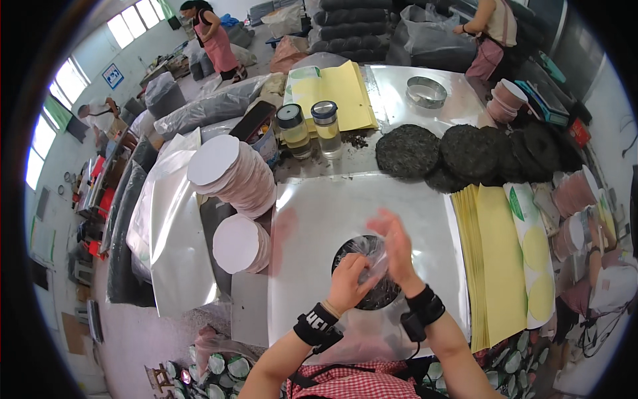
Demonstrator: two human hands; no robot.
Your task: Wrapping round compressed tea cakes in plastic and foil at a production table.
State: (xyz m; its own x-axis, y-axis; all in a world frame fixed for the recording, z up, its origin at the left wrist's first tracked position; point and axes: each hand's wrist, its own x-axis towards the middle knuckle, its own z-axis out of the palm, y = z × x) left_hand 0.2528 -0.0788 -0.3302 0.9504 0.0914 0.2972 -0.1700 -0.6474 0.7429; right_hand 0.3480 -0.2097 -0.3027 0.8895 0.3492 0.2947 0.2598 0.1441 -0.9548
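A dark round cake (383,296) lies on the shiny metal work surface (309,219) in front of me, with glossy clear plastic (378,258) bunched over its middle. My left hand (348,282) is over the cake's left part, fingers curled in and pinched on the plastic. On the other side my right hand (399,247) is raised with its fingers stretched out, a little blurred. Its palm side faces the plastic; whether it touches it I cannot tell. The hands and the plastic hide much of the cake.
Stacks of white paper discs (244,243) stand left of the surface. Yellow printed sheets (502,266) lie on the right. Beyond are several dark round cakes (407,151), two lidded glass bottles (325,130), a phone (252,122) and a metal ring (426,93). Other people work around the room.
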